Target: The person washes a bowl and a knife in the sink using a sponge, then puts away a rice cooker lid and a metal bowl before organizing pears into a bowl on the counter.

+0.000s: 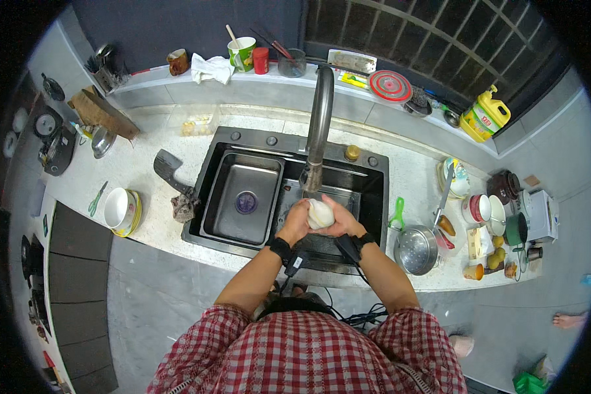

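Observation:
Both my hands cup a pale, rounded object [320,214], its kind not certain, over the right part of a black double sink [285,258]. My left hand [295,222] presses its left side; my right hand [342,220] holds it from the right, with fingers beneath. Just above hangs the spout of a metal faucet [319,133]. The sink's left part holds a stainless steel basin [242,221] with a purple drain strainer [246,202]. Whether water is running cannot be told. Black bands with cabled devices circle both wrists.
Left of the sink lie a cleaver [166,165], a crumpled cloth [184,207], scissors [97,198] and stacked bowls [119,209]. To the right are a green peeler [398,214], a perforated steel pot [417,250], a long knife [444,192] and several bowls. A person's foot [569,320] shows far right.

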